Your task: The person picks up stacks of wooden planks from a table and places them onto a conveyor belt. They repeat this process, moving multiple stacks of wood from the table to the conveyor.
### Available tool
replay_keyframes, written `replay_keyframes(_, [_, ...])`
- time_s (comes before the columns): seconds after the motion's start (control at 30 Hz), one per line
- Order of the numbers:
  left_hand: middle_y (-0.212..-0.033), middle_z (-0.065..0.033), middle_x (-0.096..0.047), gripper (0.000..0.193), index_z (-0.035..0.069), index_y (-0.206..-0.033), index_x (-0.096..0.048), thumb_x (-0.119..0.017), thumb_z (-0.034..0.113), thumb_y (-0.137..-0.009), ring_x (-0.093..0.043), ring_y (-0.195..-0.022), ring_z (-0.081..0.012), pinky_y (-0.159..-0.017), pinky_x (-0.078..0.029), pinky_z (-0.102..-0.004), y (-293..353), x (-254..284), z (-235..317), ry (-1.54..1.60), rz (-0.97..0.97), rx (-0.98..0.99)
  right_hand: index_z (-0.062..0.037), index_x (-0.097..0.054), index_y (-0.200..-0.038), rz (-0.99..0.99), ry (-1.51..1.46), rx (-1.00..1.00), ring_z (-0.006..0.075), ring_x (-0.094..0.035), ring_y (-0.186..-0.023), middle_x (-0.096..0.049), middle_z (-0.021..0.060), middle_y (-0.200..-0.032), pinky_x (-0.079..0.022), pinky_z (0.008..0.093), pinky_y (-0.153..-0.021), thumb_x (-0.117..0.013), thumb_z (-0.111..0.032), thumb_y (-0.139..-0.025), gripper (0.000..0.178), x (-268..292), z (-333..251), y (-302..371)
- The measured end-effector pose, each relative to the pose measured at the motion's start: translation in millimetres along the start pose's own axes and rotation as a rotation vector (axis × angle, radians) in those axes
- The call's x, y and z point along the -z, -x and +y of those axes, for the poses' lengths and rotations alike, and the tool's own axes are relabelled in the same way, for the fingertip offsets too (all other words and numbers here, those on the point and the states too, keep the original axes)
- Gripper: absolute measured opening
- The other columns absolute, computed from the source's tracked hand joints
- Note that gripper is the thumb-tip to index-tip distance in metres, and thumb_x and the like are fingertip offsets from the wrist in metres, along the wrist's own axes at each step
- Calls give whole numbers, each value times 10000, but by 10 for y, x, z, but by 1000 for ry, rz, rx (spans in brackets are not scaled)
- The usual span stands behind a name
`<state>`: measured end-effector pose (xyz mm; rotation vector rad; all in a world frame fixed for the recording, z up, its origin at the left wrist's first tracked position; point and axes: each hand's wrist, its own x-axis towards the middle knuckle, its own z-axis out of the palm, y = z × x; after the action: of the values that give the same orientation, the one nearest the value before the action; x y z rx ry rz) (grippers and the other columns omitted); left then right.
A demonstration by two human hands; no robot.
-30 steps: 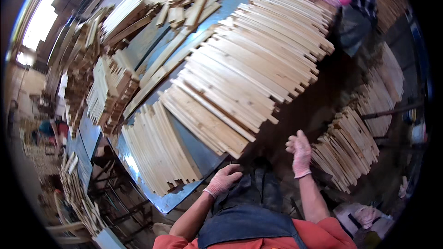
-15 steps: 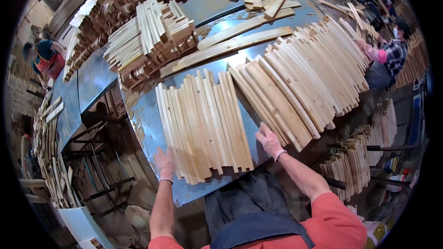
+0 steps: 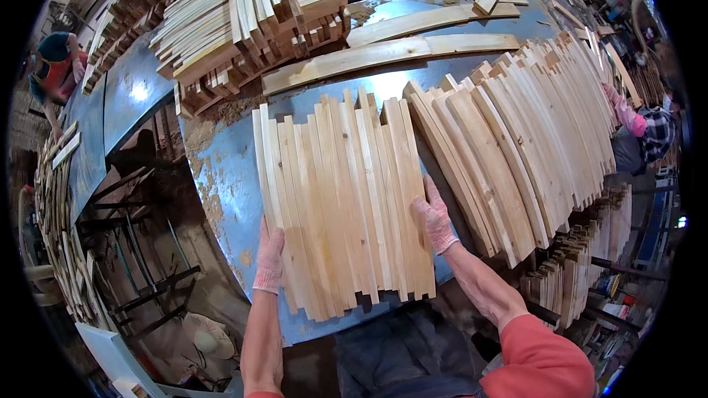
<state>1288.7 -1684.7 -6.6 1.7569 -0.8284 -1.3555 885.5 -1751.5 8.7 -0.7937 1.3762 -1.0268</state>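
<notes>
My gloved left hand (image 3: pixel 270 262) is against the left edge of a row of pale wooden slats (image 3: pixel 335 199), and my gloved right hand (image 3: pixel 436 222) is against its right edge, fingers spread. The slats lie side by side on the blue tabletop (image 3: pixel 232 177), their ends uneven. Just to the right stretches a longer row of slats (image 3: pixel 535 136); beyond, a long board (image 3: pixel 391 59) lies beside stacked wood pieces (image 3: pixel 247 15).

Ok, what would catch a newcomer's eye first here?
Probably the row of pale wooden strips at the centre, flanked by the gloved left hand and right hand. Next, the longer curving row to its right on the blue table. Beyond, toward the upper left, rises a stacked wood pile.
</notes>
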Motion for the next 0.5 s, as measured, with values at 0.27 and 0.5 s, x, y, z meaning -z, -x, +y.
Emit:
replay_keyframes(0.27, [-1098,-84,-760,382,-21,-1247,-724,-729,199,-935,-734,-965,-183,-862,-596,-350,125,106,62,395,-221,183,-7,-583,-1454,-191,-9,-381,182,-649,-1159,-698,66,-1304,-515,364,-1030,-727,-224,-960,559,254,124,-252])
replay_keyframes(0.5, [-1245,-127,-723,578,-52,-1401,-587,-779,222,-929,-698,-1096,-199,-988,-559,-361,443,55,-98,628,-92,288,-18,-685,-1316,-272,71,-328,193,-665,-1153,-724,49,-1251,-512,380,-1038,-719,-340,-961,481,694,672,-424])
